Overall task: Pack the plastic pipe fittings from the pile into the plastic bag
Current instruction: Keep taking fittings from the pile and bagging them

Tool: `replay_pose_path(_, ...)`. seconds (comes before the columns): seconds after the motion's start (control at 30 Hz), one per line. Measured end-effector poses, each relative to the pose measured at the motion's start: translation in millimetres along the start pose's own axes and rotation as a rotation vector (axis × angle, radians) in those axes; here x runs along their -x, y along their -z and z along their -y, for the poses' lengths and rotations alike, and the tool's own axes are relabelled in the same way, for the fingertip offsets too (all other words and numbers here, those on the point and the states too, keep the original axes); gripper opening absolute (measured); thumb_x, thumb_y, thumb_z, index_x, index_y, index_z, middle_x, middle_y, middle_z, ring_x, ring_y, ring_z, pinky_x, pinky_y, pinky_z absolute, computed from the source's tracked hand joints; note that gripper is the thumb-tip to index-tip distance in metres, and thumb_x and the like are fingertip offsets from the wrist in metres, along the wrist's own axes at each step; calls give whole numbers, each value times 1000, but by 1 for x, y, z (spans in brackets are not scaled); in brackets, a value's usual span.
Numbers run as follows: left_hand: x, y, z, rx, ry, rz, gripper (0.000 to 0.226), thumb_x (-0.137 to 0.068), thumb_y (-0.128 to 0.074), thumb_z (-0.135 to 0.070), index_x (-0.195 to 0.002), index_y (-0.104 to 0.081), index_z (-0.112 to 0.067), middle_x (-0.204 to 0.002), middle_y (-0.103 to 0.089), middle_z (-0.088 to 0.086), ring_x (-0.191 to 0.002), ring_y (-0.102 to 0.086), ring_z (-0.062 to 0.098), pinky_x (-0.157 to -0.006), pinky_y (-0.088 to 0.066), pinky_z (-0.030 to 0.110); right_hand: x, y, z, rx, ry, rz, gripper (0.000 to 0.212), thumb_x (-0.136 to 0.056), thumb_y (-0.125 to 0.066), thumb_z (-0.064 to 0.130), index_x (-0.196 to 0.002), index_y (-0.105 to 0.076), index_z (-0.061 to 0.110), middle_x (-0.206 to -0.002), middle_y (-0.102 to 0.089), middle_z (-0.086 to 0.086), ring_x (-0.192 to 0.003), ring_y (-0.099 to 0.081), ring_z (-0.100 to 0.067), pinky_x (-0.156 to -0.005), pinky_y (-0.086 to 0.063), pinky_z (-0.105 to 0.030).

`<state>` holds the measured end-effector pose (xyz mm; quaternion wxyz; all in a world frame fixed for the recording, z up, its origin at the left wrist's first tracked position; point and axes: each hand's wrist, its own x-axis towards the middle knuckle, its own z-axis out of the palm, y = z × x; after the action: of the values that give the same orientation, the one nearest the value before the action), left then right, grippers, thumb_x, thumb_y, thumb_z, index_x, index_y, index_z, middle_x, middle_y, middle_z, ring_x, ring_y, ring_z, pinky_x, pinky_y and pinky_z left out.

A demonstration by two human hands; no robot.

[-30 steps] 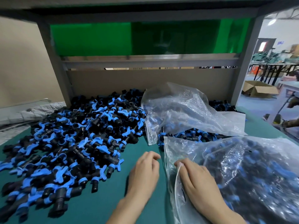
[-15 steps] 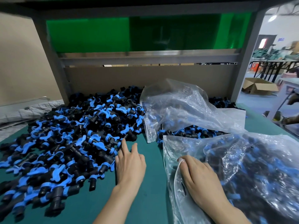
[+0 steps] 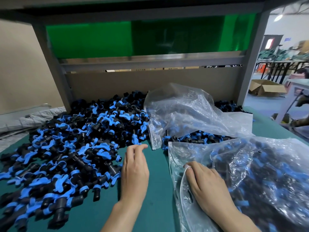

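We keep our left hand (image 3: 134, 169) loosely curled and empty, its fingertips just beside the pile of pipe fittings (image 3: 70, 148) on its left. Our right hand (image 3: 207, 188) grips the rim of the plastic bag (image 3: 270, 173), which is partly filled with fittings. Under both hands lies a green mat (image 3: 158, 195). Beyond them we see a second clear bag (image 3: 192, 114) and a cardboard box (image 3: 265, 88).

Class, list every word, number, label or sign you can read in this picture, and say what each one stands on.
No text here is readable.
Dark printed marks on the cardboard strip under the metal rail: too small to read.
The blue sign on the far wall: blurred, unreadable.
The pipe fittings and the plastic bag: no print visible.
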<state>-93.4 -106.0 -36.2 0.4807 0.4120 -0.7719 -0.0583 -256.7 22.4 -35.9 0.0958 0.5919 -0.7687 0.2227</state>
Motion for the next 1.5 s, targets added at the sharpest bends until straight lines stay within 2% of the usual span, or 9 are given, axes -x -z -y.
replay_pose_path(0.1, 5, 4, -13, 307, 31, -37, 21, -101, -45, -21, -119, -57, -23, -116, -62, -8, -97, -60, 6, -82, -49, 22, 0, 2, 1, -11, -15, 21, 26, -104, -17, 43, -97, -41, 36, -86, -55, 11, -82, -56, -11, -80, -42, -33)
replay_pose_path(0.2, 10, 5, -23, 415, 97, 0, 19, -98, -46, -36, -115, -52, -42, -108, -65, -24, -85, -59, -4, -73, -41, 6, 0, 3, 2, -24, -28, 28, 24, -104, -19, 43, -99, -41, 38, -86, -55, 13, -85, -56, -9, -80, -41, -32)
replay_pose_path(0.37, 14, -2, -16, 386, 79, 118, 16, -98, -57, -32, -112, -61, -38, -83, -58, -28, -71, -52, -7, -67, -37, 7, 1, 4, 3, -11, -35, 33, 27, -103, -16, 44, -98, -41, 37, -86, -55, 12, -84, -56, -10, -80, -40, -32)
replay_pose_path(0.47, 12, -5, -15, 414, 129, 196, 16, -96, -57, -38, -109, -57, -48, -97, -61, -27, -73, -53, 2, -66, -39, 11, 1, 2, 1, 1, -26, 24, 26, -104, -19, 42, -96, -43, 35, -84, -55, 10, -82, -57, -12, -78, -43, -34)
replay_pose_path(0.6, 12, -6, -13, 471, 160, 279, 20, -100, -53, -29, -109, -59, -46, -94, -58, -31, -76, -54, -2, -67, -40, 8, 2, 0, 1, 40, 5, -15, 19, -105, -30, 35, -95, -45, 32, -83, -54, 10, -77, -58, -15, -71, -47, -38)
replay_pose_path(0.7, 10, -7, -12, 476, 195, 317, 34, -101, -48, -17, -111, -56, -48, -107, -57, -31, -98, -56, -7, -79, -40, 6, 2, -1, -1, 29, 6, -24, 18, -105, -29, 36, -95, -44, 34, -81, -54, 11, -77, -58, -13, -71, -47, -36)
replay_pose_path(0.97, -3, -3, -1, 811, 574, 97, 22, -102, -50, -12, -103, -66, -26, -93, -69, -6, -75, -62, -1, -68, -49, 12, 0, 0, -1, 3, 0, 16, 25, -104, -18, 42, -99, -42, 37, -86, -56, 12, -83, -57, -10, -78, -43, -33)
replay_pose_path(1.37, -3, -2, -1, 818, 601, 76, 20, -103, -50, -11, -104, -66, -22, -92, -67, -3, -73, -61, -3, -70, -50, 13, 0, 1, -1, -19, 13, -4, 26, -105, -20, 40, -99, -45, 34, -87, -57, 10, -81, -58, -12, -78, -44, -35)
replay_pose_path(1.5, -3, -3, -1, 819, 599, 80, 17, -101, -52, -28, -104, -67, -21, -83, -66, -4, -66, -58, -1, -64, -47, 11, 0, 2, 1, -104, -6, -30, 29, -103, -17, 46, -98, -44, 38, -85, -57, 15, -83, -56, -5, -74, -40, -30)
